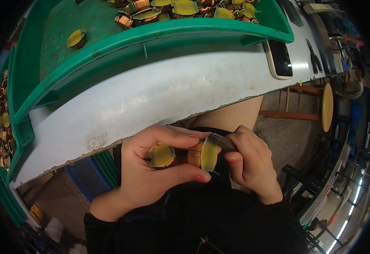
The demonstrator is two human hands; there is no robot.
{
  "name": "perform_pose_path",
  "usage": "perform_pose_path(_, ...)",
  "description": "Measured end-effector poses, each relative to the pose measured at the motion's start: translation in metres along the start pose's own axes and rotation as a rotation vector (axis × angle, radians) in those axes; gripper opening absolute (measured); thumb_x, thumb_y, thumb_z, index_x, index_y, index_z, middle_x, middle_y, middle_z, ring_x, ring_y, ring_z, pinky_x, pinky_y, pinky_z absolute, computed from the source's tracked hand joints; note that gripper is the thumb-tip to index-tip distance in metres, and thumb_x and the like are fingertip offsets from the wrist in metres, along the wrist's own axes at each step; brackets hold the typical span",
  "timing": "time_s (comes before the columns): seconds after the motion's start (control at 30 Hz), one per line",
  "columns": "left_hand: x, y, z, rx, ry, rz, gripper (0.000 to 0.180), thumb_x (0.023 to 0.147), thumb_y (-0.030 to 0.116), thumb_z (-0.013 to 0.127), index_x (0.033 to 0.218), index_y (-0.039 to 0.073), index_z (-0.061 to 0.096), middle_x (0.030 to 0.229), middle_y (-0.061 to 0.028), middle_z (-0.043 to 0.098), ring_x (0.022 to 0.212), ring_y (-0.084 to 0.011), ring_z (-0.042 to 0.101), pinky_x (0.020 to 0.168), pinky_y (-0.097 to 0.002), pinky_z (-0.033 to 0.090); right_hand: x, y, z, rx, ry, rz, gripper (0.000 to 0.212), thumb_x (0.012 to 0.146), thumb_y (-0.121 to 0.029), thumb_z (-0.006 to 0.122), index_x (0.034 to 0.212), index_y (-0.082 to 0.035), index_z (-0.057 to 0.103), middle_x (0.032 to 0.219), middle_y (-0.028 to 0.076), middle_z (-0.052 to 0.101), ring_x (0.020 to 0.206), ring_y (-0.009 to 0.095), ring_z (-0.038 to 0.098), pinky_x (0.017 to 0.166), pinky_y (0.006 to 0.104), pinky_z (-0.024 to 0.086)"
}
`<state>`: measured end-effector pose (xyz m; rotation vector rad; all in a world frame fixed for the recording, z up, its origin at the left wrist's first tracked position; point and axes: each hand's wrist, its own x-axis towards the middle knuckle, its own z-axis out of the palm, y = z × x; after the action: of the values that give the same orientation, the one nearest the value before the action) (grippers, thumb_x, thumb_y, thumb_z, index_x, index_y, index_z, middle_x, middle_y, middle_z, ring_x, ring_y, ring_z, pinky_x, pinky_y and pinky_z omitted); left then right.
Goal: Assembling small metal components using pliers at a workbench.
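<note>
Below the table [159, 91] edge, the left hand [151, 169] clamps two copper coils with yellow tape [202, 154] between thumb and fingers, axis pointing rightward; the right hand [250, 163], touching from that side, pinches a thin clear strip [222, 141].

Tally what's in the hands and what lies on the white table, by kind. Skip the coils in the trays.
Coils in the left hand: 2, one and another
Metal tool in the right hand: 1
Green trays on the table: 2
Phones: 1
Pliers: 1
Total: 7
</note>
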<state>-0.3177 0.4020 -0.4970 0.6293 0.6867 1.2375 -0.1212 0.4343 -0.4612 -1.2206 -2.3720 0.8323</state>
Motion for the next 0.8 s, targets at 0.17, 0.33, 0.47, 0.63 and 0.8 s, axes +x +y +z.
perform_pose_path(0.17, 0.005, -0.002, -0.001, 0.090, -0.030, 0.019, 0.051, 0.055, -0.017, 0.073, 0.097, 0.002, 0.053, 0.109, -0.0207, 0.058, 0.091, -0.0367, 0.063, 0.075, -0.0369, 0.056, 0.001, 0.006, 0.000, 0.011, 0.008, -0.006, 0.014, 0.081, -0.012, 0.061, 0.085, -0.002, 0.052, 0.073, 0.009, 0.049, 0.060, 0.023, 0.046, 0.056, 0.0304, 0.041)
perform_pose_path(0.33, 0.008, -0.006, 0.004, 0.076, -0.005, 0.041, 0.045, 0.059, -0.014, 0.075, 0.096, 0.001, 0.056, 0.106, -0.0165, 0.061, 0.092, -0.0269, 0.062, 0.080, -0.0324, 0.053, -0.002, 0.011, -0.001, -0.054, 0.037, -0.018, 0.015, 0.082, -0.013, 0.062, 0.084, -0.002, 0.052, 0.072, 0.009, 0.048, 0.059, 0.023, 0.045, 0.055, 0.0307, 0.041)
perform_pose_path(0.47, 0.007, -0.009, 0.010, 0.094, 0.051, 0.076, 0.041, 0.062, -0.012, 0.076, 0.096, 0.001, 0.058, 0.103, -0.0144, 0.062, 0.091, -0.0216, 0.062, 0.081, -0.0294, 0.051, -0.002, 0.012, 0.002, -0.179, 0.088, -0.042, 0.016, 0.082, -0.015, 0.062, 0.084, -0.002, 0.052, 0.072, 0.009, 0.048, 0.059, 0.023, 0.045, 0.054, 0.0308, 0.040)
perform_pose_path(0.63, 0.007, -0.016, 0.013, 0.123, 0.106, 0.106, 0.039, 0.064, -0.010, 0.076, 0.097, 0.001, 0.058, 0.102, -0.0139, 0.063, 0.087, -0.0204, 0.062, 0.078, -0.0276, 0.050, -0.005, 0.010, 0.003, -0.309, 0.112, -0.030, 0.016, 0.083, -0.015, 0.061, 0.084, -0.002, 0.052, 0.072, 0.009, 0.048, 0.059, 0.023, 0.044, 0.054, 0.0311, 0.040)
perform_pose_path(0.8, 0.003, -0.016, 0.008, 0.062, 0.104, 0.058, 0.036, 0.068, -0.007, 0.074, 0.099, 0.000, 0.058, 0.102, -0.0147, 0.062, 0.086, -0.0218, 0.062, 0.078, -0.0279, 0.051, -0.009, 0.003, 0.007, -0.164, 0.122, 0.067, 0.015, 0.085, -0.015, 0.059, 0.086, -0.001, 0.053, 0.073, 0.009, 0.048, 0.061, 0.023, 0.044, 0.056, 0.0314, 0.040)
